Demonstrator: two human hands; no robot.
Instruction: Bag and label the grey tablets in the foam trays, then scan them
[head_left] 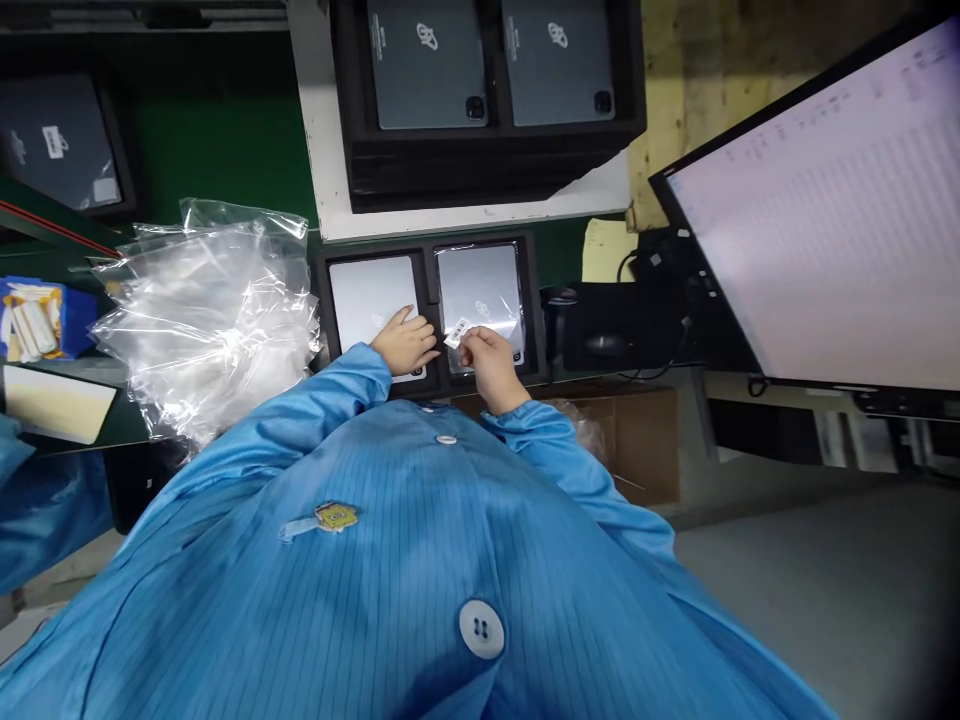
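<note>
A black foam tray (429, 270) lies in front of me with two grey tablets, backs up, in its slots. My left hand (406, 342) rests on the lower part of the left tablet (373, 287), fingers spread and holding nothing. Between the thumb and fingers of my right hand (490, 362) is a small white barcode label (457, 333). It is held over the right tablet (480, 280), which sits in a shiny clear bag. Whether the label touches the bag, I cannot tell.
A heap of clear plastic bags (217, 320) lies to the left, near a blue bin (75, 318). Stacked foam trays (450, 165) with more tablets stand ahead. On the right are a scanner (556, 315), a mouse (609, 345) and a large monitor (832, 220). Below sits a cardboard box (645, 440).
</note>
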